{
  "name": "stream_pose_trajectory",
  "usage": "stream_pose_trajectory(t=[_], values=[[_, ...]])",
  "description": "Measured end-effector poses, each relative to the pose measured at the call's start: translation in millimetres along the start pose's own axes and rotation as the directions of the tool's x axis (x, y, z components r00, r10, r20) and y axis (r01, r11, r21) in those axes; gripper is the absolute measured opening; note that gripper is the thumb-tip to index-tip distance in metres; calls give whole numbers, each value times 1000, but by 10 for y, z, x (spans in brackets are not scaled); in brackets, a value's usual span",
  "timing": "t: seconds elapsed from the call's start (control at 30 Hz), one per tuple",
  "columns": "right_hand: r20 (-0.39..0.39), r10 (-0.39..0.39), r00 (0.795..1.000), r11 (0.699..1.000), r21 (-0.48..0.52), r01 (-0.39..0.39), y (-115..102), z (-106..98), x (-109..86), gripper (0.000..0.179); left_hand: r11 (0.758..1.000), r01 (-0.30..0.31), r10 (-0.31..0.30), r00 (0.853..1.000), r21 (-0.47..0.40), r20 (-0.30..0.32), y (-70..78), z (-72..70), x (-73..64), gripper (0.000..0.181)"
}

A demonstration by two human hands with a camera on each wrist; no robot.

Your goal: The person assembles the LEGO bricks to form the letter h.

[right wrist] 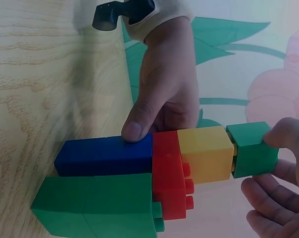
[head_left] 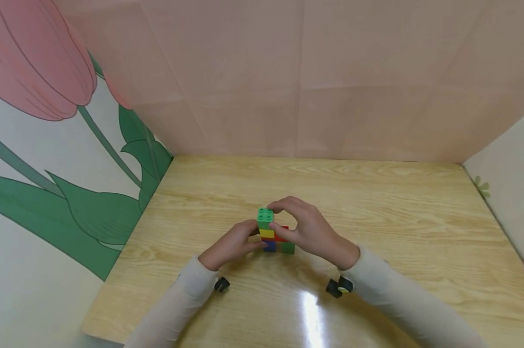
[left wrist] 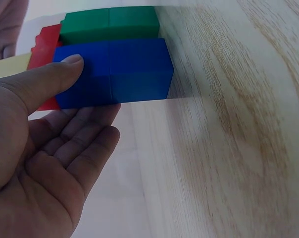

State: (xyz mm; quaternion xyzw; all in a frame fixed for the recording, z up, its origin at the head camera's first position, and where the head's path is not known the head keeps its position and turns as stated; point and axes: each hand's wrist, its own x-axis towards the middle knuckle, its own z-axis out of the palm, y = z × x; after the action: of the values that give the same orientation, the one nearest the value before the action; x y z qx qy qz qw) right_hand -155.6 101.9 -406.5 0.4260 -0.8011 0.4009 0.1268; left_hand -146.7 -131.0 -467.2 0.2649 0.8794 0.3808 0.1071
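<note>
A small toy-brick structure stands on the table in front of me. Stacked blue bricks (left wrist: 115, 72) and stacked green bricks (right wrist: 95, 203) form two side-by-side columns, bridged by a red brick (right wrist: 168, 188). Above the red sits a yellow brick (right wrist: 204, 153), topped by a green brick (right wrist: 251, 148). A narrow gap with studs shows between yellow and top green. My left hand (head_left: 235, 244) holds the blue column near its top, thumb on one face, fingers partly hidden behind. Between thumb and index finger, my right hand (head_left: 314, 232) pinches the top green brick.
The wooden table (head_left: 396, 203) spreads around the structure. A pink cloth backdrop (head_left: 296, 96) rises behind it, with a tulip-printed wall (head_left: 70, 159) at left and a pale wall (head_left: 514, 159) at right. Small black devices are strapped at both wrists.
</note>
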Motion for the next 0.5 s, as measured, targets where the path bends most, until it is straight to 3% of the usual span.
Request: stream_pose_trajectory(t=[0.5], values=[[12,-4,1000,1000,-22,5,-24,-6,56,34,1000,-4,4,1000,-14,6,4,-13,10,43]])
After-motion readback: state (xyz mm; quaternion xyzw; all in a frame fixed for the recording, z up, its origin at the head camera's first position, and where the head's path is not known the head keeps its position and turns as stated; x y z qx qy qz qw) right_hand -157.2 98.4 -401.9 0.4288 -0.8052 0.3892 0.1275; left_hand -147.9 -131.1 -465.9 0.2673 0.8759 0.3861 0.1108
